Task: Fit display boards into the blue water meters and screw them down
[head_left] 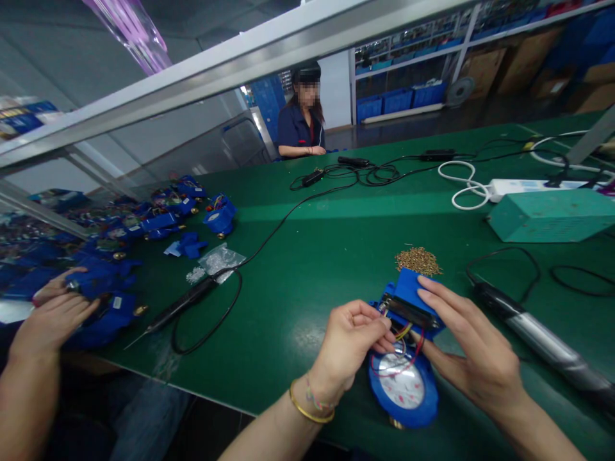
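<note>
A blue water meter (429,415) with a round white dial rests on the green table in front of me. Its blue box (412,288) is tipped up, with a black part across it. Thin red, yellow and white wires (406,331) run between box and dial. My right hand (480,352) grips the box from the right, fingers on top and thumb underneath. At the box's left edge, my left hand (353,336) has its fingertips pinched together; what they hold is too small to make out.
A pile of small brass-coloured screws (418,261) lies behind the meter. Electric screwdrivers lie right (548,342) and left (185,302). A co-worker's hands (60,314) handle blue meters at far left; another person (302,121) sits opposite. A green box (552,216) and cables occupy the right.
</note>
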A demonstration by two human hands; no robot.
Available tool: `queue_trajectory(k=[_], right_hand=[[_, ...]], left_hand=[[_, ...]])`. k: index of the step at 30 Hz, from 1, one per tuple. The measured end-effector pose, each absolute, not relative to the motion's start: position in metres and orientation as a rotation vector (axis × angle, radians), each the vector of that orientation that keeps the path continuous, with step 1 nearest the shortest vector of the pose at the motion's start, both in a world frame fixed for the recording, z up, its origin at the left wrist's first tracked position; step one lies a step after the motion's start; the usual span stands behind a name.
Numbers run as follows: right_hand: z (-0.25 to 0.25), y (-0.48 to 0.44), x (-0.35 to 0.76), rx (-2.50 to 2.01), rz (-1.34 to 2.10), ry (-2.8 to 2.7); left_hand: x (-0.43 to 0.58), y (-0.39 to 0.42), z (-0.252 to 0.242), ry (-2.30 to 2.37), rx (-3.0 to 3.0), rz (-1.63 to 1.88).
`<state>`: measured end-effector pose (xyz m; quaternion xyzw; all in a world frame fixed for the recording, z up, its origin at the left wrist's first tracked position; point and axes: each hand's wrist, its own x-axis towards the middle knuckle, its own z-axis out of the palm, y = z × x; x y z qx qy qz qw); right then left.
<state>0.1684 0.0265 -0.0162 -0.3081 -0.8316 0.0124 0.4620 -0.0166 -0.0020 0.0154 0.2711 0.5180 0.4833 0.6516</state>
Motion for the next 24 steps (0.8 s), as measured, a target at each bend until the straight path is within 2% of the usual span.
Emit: queue_trajectory(k=[24], right_hand=[[-0.0176, 0.0241, 0.1690, -0.750, 0.010, -2.026]], left_hand=[[-0.0134, -0.0032, 0.0150, 1.211, 0.678, 1.059]])
